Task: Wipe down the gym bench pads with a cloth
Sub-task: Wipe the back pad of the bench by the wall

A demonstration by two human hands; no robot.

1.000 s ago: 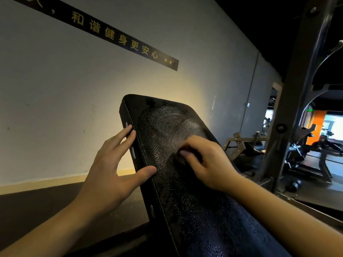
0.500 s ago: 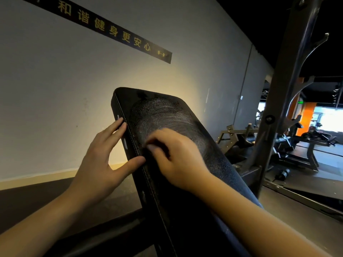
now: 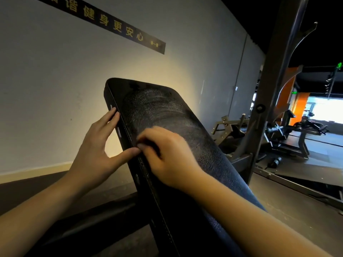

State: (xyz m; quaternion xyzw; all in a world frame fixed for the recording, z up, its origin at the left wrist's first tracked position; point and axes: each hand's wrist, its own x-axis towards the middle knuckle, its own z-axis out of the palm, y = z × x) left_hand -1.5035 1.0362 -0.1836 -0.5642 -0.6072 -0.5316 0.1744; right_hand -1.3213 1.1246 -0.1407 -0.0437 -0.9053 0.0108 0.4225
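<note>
— What is on the left of the frame?

— My left hand (image 3: 92, 151), at centre left. Its fingers (image 3: 109, 117) lie straight and released against the left side edge of the bench pad (image 3: 167, 112), and the thumb tip touches the stitched seam lower down.

— And the pad itself?

— It is black and tilted, running from the middle of the frame down to the bottom edge. Pale curved streaks show on the upper part of its surface.

— Your other hand?

— My right hand (image 3: 167, 156) sits on the pad just right of that seam, close to my left thumb. The fingers are clenched round a dark cloth (image 3: 151, 146); only a blurred sliver shows under the knuckles.

— Further right?

— A dark steel upright (image 3: 269, 89) stands beside the pad, with gym machines (image 3: 289, 134) beyond it at the right edge.
</note>
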